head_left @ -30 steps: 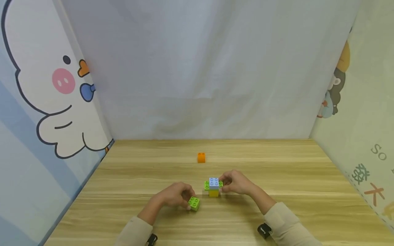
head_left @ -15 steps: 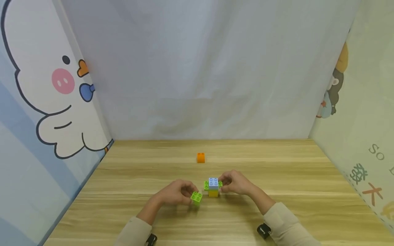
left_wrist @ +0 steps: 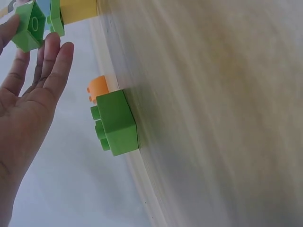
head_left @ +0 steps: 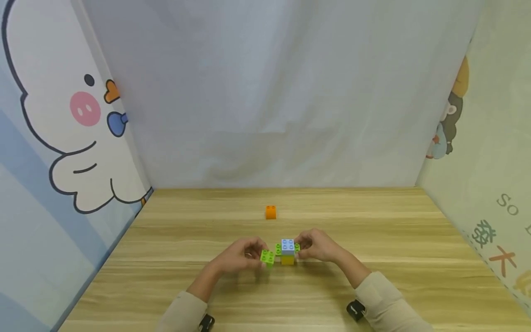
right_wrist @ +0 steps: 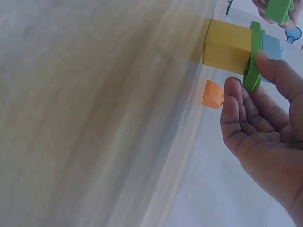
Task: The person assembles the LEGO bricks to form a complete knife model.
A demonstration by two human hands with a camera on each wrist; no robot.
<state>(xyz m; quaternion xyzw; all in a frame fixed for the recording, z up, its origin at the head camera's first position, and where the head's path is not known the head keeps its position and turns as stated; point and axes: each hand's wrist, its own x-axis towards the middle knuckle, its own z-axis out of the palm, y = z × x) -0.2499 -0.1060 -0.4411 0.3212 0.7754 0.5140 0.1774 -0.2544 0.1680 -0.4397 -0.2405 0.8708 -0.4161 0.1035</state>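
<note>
My left hand (head_left: 237, 256) pinches a light green toy building brick (head_left: 268, 257) between thumb and fingers, studs up, just left of a small stack. In the left wrist view the brick's hollow underside shows, so it is raised off the table. The stack has a yellow brick (right_wrist: 228, 45) at the bottom, a thin green plate (head_left: 278, 250) across it, and a light blue brick (head_left: 288, 247) on top. The plate juts out on both sides. With thumb and fingers, my right hand (head_left: 321, 246) pinches its right end, while the stack stands upright on the table.
An orange brick (head_left: 271, 212) with a curved side lies farther back on the wooden table (head_left: 352, 212). Another green brick (left_wrist: 117, 124) sits on the table in the left wrist view. Behind is a pale cloth wall (head_left: 269, 101), with printed panels on both sides.
My left hand has brought the green brick up and to the right, closer to the stack, and levelled it from a tilt. The right hand and stack have stayed in place.
</note>
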